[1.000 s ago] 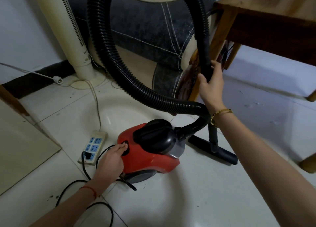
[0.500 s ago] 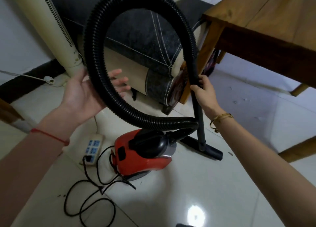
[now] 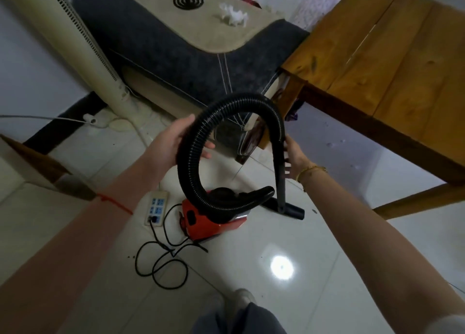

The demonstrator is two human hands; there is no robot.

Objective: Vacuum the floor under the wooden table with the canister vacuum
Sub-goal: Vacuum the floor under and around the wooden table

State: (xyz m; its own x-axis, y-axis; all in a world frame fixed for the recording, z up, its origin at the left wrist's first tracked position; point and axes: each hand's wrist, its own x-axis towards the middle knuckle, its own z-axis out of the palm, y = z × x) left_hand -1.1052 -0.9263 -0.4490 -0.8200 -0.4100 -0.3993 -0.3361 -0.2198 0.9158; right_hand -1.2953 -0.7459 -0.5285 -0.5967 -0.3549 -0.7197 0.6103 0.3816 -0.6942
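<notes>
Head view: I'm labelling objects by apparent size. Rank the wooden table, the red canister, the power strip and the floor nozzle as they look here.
1. wooden table, by far the largest
2. red canister
3. floor nozzle and power strip: look about alike, unranked; the nozzle is partly hidden.

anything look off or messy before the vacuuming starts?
Mostly fine. The power cord lies in loose tangled loops on the floor beside the red canister, a snag risk. White crumbs dot the tiles under the wooden table.
</notes>
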